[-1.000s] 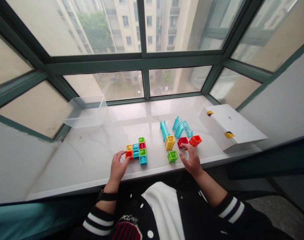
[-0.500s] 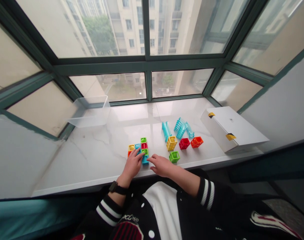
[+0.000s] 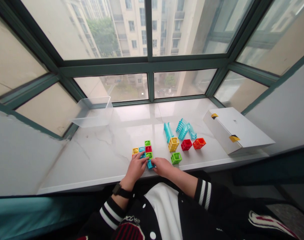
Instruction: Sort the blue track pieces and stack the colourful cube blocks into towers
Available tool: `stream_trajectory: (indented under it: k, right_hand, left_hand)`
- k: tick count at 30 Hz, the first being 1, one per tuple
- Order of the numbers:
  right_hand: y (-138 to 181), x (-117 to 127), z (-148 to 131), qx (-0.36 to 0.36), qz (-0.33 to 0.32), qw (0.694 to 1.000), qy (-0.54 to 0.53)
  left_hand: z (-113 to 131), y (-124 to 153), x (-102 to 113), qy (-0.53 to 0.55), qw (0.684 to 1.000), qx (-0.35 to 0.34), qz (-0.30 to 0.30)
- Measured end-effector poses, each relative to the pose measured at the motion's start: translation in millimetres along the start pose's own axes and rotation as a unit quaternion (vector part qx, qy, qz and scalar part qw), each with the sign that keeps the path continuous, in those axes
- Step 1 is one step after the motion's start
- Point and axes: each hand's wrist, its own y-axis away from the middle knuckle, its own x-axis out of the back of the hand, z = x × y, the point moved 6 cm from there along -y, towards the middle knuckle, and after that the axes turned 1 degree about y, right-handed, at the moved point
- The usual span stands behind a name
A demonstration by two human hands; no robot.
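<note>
Several coloured toy blocks stand joined on the white sill, with a green block [image 3: 147, 143] at the far end, a red block [image 3: 148, 149] and another green block [image 3: 149, 155] nearer me. A yellow block [image 3: 135, 151] and a light blue block [image 3: 141, 149] adjoin on the left. My left hand [image 3: 136, 166] rests over the left part of these blocks, fingers closed against them and hiding some. At the near end is a blue block [image 3: 150, 165], pinched by the fingers of my right hand [image 3: 163, 167].
Right of my hands stand loose green [image 3: 176, 158], yellow [image 3: 173, 144], red [image 3: 186, 145] and orange [image 3: 199, 143] blocks. Behind them lie clear blue track pieces [image 3: 182, 129]. A clear plastic bin [image 3: 92, 121] sits back left, a white box [image 3: 242, 128] at right, below windows.
My right hand has moved left and closed on the near blue block. My left hand stays on the joined blocks. The whole view has shifted slightly.
</note>
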Motion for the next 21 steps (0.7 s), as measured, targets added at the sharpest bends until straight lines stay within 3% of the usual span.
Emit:
stream_trajectory:
  k: [5, 10, 17, 21]
  right_hand:
    - [4, 12, -1, 0.008, 0.021, 1.0, -0.008]
    - [24, 40, -2, 0.008, 0.076, 0.994, -0.078]
    - [50, 83, 3, 0.056, 0.188, 0.96, -0.199]
    - [58, 97, 3, 0.081, 0.249, 0.942, -0.209]
  left_hand:
    - [2, 0, 0, -0.006, 1.0, 0.001, -0.003]
    - [6, 1, 3, -0.011, 1.0, 0.008, -0.009]
    - [19, 3, 8, -0.04, 0.999, 0.015, -0.03]
    - [34, -1, 20, 0.024, 0.999, 0.029, -0.019]
